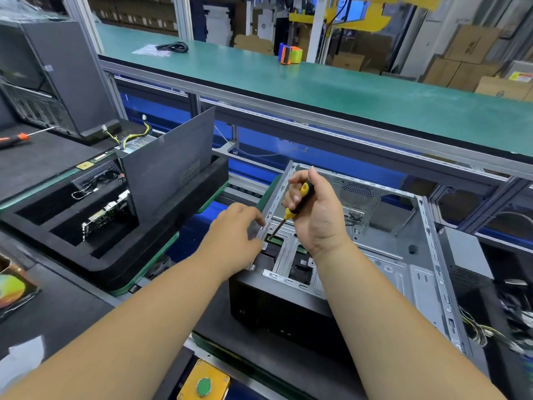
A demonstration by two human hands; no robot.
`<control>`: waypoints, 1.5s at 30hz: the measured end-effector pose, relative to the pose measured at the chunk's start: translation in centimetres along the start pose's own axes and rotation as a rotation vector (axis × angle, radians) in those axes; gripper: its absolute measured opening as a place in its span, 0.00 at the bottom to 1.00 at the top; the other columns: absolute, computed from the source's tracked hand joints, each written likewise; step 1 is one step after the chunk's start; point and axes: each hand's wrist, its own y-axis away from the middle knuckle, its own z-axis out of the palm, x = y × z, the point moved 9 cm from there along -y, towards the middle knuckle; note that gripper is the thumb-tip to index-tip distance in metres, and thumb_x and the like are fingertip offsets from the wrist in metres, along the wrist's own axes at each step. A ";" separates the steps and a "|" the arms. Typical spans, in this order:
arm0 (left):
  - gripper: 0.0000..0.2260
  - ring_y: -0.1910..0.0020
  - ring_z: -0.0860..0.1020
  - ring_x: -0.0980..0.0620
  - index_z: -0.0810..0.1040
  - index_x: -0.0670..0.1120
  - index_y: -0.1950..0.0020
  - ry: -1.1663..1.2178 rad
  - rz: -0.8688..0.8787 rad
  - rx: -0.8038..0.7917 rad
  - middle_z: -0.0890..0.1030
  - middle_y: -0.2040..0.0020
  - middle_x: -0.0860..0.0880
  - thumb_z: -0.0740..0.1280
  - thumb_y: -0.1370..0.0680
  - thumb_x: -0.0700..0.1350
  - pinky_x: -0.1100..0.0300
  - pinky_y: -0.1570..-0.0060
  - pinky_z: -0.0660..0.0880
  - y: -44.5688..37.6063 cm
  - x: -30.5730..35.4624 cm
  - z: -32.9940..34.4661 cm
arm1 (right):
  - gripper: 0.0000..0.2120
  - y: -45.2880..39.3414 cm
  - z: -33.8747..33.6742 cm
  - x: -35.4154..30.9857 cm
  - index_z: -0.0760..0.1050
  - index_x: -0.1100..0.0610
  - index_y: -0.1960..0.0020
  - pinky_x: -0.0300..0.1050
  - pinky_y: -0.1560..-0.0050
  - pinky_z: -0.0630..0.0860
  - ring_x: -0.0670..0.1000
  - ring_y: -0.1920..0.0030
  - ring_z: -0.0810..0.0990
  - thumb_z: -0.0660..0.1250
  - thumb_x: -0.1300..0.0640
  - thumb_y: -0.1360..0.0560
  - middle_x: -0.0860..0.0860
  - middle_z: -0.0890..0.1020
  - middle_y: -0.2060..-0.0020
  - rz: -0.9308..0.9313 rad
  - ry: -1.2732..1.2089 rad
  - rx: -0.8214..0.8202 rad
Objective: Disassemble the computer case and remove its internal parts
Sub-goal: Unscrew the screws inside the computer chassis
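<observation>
- Bare grey sheet steel shows all through the opened black-fronted computer case (375, 255), which lies on its side on the dark bench mat right in front of the person, its side panel off and most of the interior stripped out.
- Step in hand, as I read it: undoing a fastener at the drive cage in the near left corner of the case, where a small green-edged part sits under the steel rails.
- Right hand (314, 215) is wrapped in a full fist around the yellow-and-black-handled screwdriver (294, 206), thumb up; the shaft slants down and to the left, with its tip at the green-edged part.
- Left hand (236, 229) reaches in from the left, fingers loosely bent, fingertips resting on the case's left rim just beside the screwdriver tip; it steadies rather than grasps anything.
- Both forearms stretch forward, the wrists close together over that corner.
- Next move likely calls for keeping the tip seated and turning squarely while the left hand braces the frame, then catching the loosened screw.
- Off to the left, a black foam tray (115, 255) holds a green circuit board, with a dark grey side panel (170, 168) standing in it.
</observation>
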 end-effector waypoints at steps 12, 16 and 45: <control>0.15 0.41 0.68 0.54 0.75 0.63 0.48 0.019 -0.043 -0.082 0.69 0.43 0.59 0.69 0.31 0.48 0.54 0.44 0.70 0.3 -0.9 1.5 | 0.15 -0.1 0.6 1.3 0.76 0.59 0.60 0.44 0.65 0.63 0.50 0.71 0.65 0.61 0.49 0.24 0.51 0.67 0.73 0.051 0.040 -0.029; 0.14 0.42 0.67 0.56 0.75 0.63 0.49 0.020 -0.037 -0.076 0.69 0.43 0.59 0.70 0.31 0.48 0.58 0.47 0.68 0.2 -1.0 1.7 | 0.16 -0.2 0.7 1.4 0.76 0.59 0.60 0.42 0.66 0.64 0.50 0.71 0.64 0.60 0.49 0.23 0.50 0.67 0.73 0.063 0.065 -0.057; 0.06 0.59 0.80 0.63 0.81 0.57 0.55 0.614 -0.059 0.111 0.82 0.59 0.58 0.76 0.28 0.48 0.73 0.60 0.73 -0.9 0.5 -1.4 | 0.10 -0.1 2.4 -1.5 0.74 0.53 0.59 0.36 0.61 0.73 0.45 0.63 0.73 0.75 0.52 0.30 0.44 0.75 0.66 -0.082 0.670 -0.101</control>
